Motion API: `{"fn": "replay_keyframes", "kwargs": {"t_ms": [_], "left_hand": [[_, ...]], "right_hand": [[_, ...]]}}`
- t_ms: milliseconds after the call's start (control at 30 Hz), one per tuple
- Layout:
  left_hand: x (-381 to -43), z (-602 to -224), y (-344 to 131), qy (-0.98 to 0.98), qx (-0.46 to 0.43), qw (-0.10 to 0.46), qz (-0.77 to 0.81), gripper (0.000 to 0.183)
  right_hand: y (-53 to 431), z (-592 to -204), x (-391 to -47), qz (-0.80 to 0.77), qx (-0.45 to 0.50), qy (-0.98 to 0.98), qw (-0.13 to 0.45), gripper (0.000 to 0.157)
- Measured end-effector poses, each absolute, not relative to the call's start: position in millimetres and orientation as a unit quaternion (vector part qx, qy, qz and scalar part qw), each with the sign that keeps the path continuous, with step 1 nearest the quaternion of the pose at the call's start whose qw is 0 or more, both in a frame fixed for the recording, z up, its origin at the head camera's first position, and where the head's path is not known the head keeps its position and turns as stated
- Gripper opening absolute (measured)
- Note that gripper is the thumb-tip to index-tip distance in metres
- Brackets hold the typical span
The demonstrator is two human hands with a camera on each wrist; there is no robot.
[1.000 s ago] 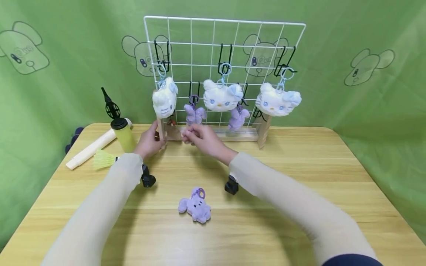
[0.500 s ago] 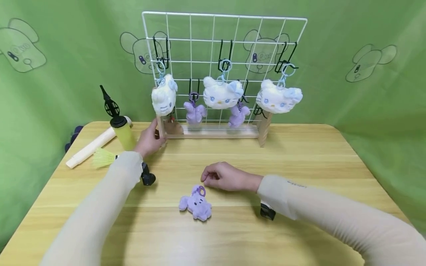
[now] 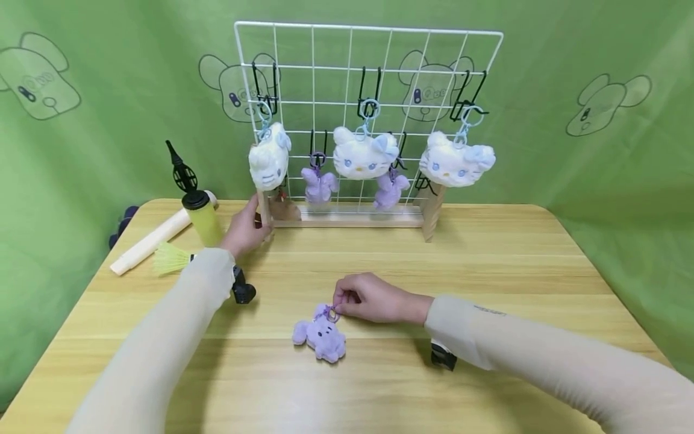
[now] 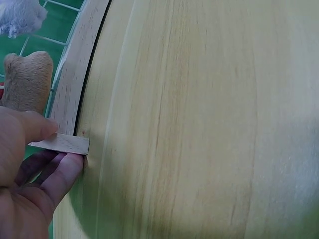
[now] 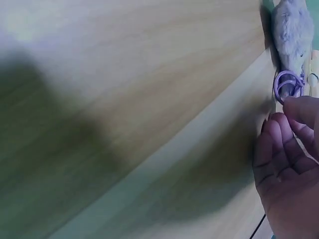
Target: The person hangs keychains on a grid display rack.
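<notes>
My right hand point(image 3: 374, 297) pinches the purple ring point(image 5: 288, 73) of a purple plush keychain point(image 3: 325, 340) between thumb and forefinger. The plush lies face up on the table, its ears toward the rack. At the back left, my left hand point(image 3: 244, 230) grips the wooden foot point(image 4: 65, 143) of a white wire grid rack point(image 3: 368, 29), thumb on one side and fingers on the other. From black hooks on the grid hang white cat plush keychains point(image 3: 364, 155) above and purple plush keychains point(image 3: 320, 185) below. A brown plush point(image 4: 30, 79) shows behind the foot.
Left of the rack stand a yellow hand pump point(image 3: 203, 222) with a black nozzle and, lying down, a pale tube point(image 3: 149, 243) and a yellow shuttlecock point(image 3: 170, 259). A green curtain point(image 3: 607, 169) hangs behind the wooden table point(image 3: 488, 265).
My right hand has come from the rack's lower left down to the keychain on the table and now pinches its ring. The left hand has stayed on the rack's foot.
</notes>
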State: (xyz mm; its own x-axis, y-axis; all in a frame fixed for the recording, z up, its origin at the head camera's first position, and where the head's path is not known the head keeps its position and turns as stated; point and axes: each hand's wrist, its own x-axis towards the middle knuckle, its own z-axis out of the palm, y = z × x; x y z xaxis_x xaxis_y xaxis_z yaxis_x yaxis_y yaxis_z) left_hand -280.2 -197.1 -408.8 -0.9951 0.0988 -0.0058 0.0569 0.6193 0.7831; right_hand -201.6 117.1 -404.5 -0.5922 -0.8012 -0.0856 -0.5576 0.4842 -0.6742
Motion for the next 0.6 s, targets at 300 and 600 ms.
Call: {"fn": "replay_keyframes", "kwargs": {"t_ms": [300, 600], "left_hand": [[-280.8, -409.0, -195.4, 0.901, 0.047, 0.016, 0.432, 0.078], [-280.6, -408.9, -195.6, 0.899, 0.047, 0.023, 0.434, 0.082]], "right_hand": [[134.3, -395.9, -195.3, -0.341, -0.374, 0.838, 0.205, 0.006], [140.3, -388.3, -190.1, -0.413, -0.385, 0.801, 0.199, 0.008]]}}
